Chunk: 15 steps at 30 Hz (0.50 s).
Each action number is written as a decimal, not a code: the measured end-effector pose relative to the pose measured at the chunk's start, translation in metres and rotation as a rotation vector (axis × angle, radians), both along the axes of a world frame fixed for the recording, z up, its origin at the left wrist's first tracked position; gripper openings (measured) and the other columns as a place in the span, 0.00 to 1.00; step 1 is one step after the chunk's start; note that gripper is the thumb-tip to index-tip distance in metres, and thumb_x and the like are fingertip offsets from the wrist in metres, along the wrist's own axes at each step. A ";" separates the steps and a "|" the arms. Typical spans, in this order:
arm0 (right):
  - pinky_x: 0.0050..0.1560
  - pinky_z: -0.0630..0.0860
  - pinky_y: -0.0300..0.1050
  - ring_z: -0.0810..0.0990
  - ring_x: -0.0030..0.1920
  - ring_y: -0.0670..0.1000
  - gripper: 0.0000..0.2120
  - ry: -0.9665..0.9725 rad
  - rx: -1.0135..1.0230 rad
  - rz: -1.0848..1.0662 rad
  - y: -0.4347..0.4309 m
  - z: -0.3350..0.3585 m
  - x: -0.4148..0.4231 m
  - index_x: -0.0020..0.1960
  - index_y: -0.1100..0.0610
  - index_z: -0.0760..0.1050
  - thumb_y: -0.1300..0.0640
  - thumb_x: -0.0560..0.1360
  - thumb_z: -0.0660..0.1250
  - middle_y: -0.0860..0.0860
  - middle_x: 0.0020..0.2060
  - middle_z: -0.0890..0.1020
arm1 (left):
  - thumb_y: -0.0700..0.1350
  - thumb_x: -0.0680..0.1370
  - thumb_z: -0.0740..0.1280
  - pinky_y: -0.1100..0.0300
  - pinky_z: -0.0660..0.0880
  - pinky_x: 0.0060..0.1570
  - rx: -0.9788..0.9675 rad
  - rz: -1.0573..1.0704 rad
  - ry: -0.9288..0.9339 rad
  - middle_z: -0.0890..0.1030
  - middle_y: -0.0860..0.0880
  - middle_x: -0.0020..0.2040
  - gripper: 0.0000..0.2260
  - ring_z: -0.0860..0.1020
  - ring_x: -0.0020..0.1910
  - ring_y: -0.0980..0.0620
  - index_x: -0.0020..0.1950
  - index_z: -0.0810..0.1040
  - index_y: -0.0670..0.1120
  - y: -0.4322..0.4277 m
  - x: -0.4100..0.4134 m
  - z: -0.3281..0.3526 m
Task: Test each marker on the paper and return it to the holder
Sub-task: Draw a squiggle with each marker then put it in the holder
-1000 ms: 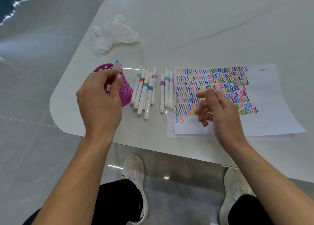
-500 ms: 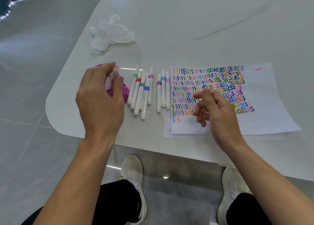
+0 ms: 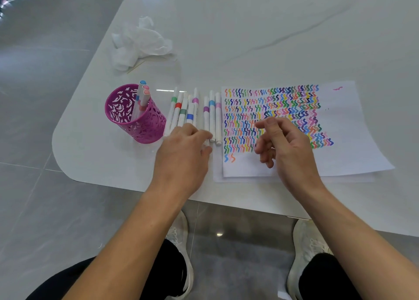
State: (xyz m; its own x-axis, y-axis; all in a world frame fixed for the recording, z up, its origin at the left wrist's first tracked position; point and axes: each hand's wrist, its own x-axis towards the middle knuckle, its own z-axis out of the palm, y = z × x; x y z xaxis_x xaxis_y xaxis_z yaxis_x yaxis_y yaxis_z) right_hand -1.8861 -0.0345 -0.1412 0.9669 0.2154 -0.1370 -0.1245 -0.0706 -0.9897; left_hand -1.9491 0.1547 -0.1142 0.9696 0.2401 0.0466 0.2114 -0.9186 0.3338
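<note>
A purple cut-out holder (image 3: 145,127) stands on the white table with three capped markers (image 3: 142,97) leaning in it. To its right lies a row of several white markers (image 3: 195,113) with coloured bands. My left hand (image 3: 184,154) is over the near ends of those markers, fingers stretched toward them and holding nothing. The paper (image 3: 353,141), covered in coloured squiggles, lies to the right. My right hand (image 3: 283,145) hovers above the paper with fingers loosely curled and empty.
A crumpled white tissue (image 3: 138,43) lies at the back left of the table (image 3: 272,27), with a thin stick beside it. The table's rounded corner is left of the holder. My legs and shoes show below the near edge.
My left hand dropped the pink-capped marker into the holder, left it, and moved right and down to the near ends of the marker row. My right hand has barely moved.
</note>
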 end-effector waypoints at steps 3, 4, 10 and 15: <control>0.28 0.72 0.40 0.76 0.30 0.49 0.15 -0.004 -0.002 0.001 -0.001 0.000 0.000 0.54 0.54 0.80 0.45 0.86 0.61 0.50 0.32 0.82 | 0.48 0.81 0.67 0.55 0.75 0.53 0.067 -0.002 0.026 0.80 0.51 0.57 0.13 0.76 0.57 0.50 0.65 0.79 0.51 -0.004 0.000 -0.003; 0.28 0.72 0.40 0.76 0.30 0.49 0.15 -0.006 -0.002 0.001 -0.001 0.000 0.000 0.54 0.54 0.80 0.45 0.86 0.61 0.50 0.32 0.82 | 0.48 0.81 0.67 0.55 0.75 0.52 0.081 0.007 0.023 0.80 0.51 0.56 0.12 0.77 0.56 0.50 0.64 0.79 0.50 -0.005 0.001 -0.003; 0.28 0.72 0.40 0.76 0.30 0.50 0.14 -0.003 -0.004 0.001 -0.002 -0.001 0.001 0.54 0.53 0.80 0.46 0.86 0.60 0.50 0.33 0.82 | 0.51 0.80 0.66 0.59 0.72 0.41 0.094 0.062 0.042 0.81 0.52 0.48 0.08 0.76 0.44 0.52 0.56 0.80 0.49 -0.006 0.002 -0.003; 0.27 0.72 0.39 0.76 0.29 0.49 0.15 -0.005 -0.007 0.003 -0.001 -0.001 0.001 0.54 0.54 0.80 0.46 0.86 0.60 0.50 0.32 0.82 | 0.51 0.80 0.66 0.58 0.69 0.37 0.116 0.069 0.097 0.78 0.53 0.43 0.05 0.74 0.39 0.52 0.49 0.76 0.50 -0.007 0.002 -0.002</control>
State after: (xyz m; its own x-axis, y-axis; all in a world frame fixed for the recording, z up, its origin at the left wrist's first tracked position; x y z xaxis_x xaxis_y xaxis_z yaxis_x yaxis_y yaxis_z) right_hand -1.8851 -0.0352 -0.1421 0.9670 0.2172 -0.1333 -0.1189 -0.0781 -0.9898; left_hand -1.9470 0.1478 -0.1160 0.9524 0.3046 -0.0153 0.3013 -0.9320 0.2014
